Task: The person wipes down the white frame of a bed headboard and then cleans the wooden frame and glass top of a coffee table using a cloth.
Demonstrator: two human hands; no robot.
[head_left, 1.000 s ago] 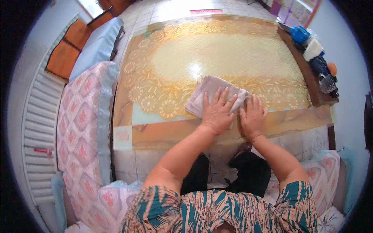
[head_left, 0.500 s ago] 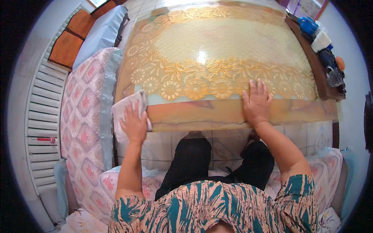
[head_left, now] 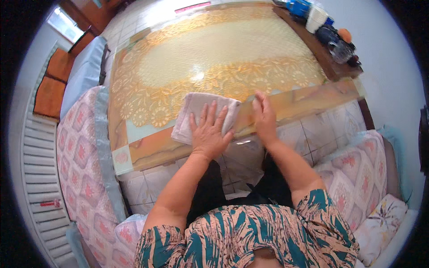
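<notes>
My left hand (head_left: 209,135) lies flat with fingers spread on a folded pale pink cloth (head_left: 187,109). That cloth rests across the front strip of a table (head_left: 308,97), partly over its gold floral lace cover (head_left: 152,111), which has a glossy clear layer on top. Just right of the cloth, my right hand (head_left: 265,120) is at the table's front edge, turned on its side. Its fingers point away from me and are slightly apart, with nothing visible in them. Whether it touches the tabletop I cannot tell.
Pink quilted sofa seats (head_left: 82,147) run along the left, with another at the lower right (head_left: 353,178). A dark wooden ledge (head_left: 308,42) at the table's right side carries a blue item (head_left: 298,7), white cups (head_left: 316,18) and a clear plastic thing (head_left: 342,51). Tiled floor (head_left: 308,129) shows below the table edge.
My left hand has slid the cloth right from the table's left corner toward the middle of the front edge. My right hand has lifted from lying flat and turned sideways. The view has shifted and tilted.
</notes>
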